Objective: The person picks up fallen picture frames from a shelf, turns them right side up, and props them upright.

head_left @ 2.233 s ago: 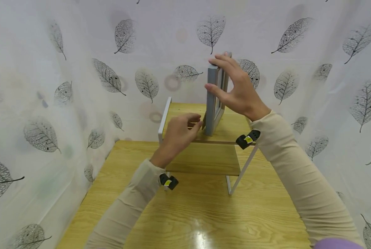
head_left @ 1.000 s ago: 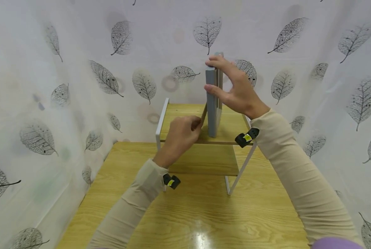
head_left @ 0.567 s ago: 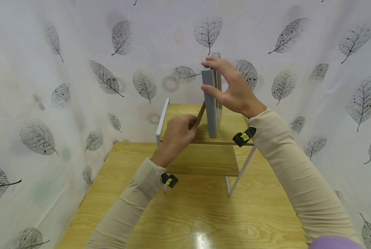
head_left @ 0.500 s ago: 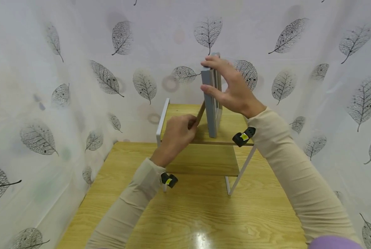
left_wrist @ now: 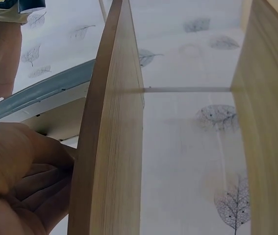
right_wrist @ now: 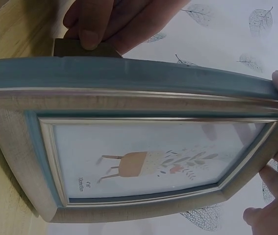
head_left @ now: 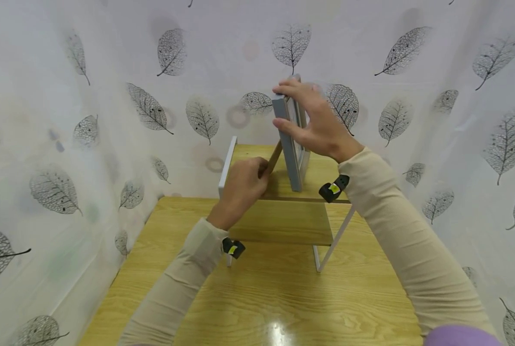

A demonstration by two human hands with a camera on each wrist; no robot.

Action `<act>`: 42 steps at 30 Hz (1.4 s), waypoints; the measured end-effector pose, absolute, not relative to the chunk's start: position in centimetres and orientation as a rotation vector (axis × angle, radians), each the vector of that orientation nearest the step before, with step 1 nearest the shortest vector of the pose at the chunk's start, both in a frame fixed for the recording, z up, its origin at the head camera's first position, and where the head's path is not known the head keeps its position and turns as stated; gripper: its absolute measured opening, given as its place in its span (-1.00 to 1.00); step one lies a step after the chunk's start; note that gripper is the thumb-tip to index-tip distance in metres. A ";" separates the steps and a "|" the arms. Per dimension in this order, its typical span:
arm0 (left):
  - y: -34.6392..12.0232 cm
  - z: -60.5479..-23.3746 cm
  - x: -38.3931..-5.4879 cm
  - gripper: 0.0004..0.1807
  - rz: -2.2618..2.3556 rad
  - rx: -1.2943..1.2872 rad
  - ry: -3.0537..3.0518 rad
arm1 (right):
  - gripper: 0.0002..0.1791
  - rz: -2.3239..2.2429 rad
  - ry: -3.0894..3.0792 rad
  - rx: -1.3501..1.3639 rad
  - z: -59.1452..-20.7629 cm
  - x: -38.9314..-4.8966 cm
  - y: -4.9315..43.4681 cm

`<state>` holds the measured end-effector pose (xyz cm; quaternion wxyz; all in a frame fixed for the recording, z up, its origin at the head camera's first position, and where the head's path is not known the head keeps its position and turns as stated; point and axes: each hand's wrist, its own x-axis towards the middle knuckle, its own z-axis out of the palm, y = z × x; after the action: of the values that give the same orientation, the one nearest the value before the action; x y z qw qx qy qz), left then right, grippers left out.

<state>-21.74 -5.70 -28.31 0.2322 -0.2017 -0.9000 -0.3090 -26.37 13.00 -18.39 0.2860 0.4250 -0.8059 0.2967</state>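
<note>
A picture frame (head_left: 287, 144) with a blue-grey edge stands on the top board (head_left: 246, 153) of a small two-tier shelf, leaning left at its top. My right hand (head_left: 320, 124) holds its upper part, thumb on the near edge and fingers over the top. Behind the frame, my left hand (head_left: 242, 185) pinches the brown easel stand (head_left: 275, 157), which is swung out from the frame's back. In the right wrist view, the front of the frame (right_wrist: 143, 78) shows a printed picture (right_wrist: 139, 164) under the glazing, and left fingertips press the stand (right_wrist: 66, 47).
The shelf's lower board (head_left: 292, 221) sits beneath, between white metal legs (head_left: 337, 238). The shelf stands on a wood-grain table (head_left: 326, 298). A white leaf-print curtain (head_left: 123, 43) hangs close behind and at both sides.
My left hand has taken hold of the easel stand and drawn it left, widening its angle from the frame. The frame's top has tilted left, and my right hand has moved with it.
</note>
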 end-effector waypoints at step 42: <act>-4.8 -27.4 -19.9 -0.78 -1.042 -0.587 -2.182 | -0.39 0.702 -2.207 1.080 -18.0 -26.3 11.4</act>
<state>-19.94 -4.83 -27.36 0.3209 -0.2235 -0.8305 -0.3967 -26.30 11.36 -18.04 0.2887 0.4046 -0.8269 0.2630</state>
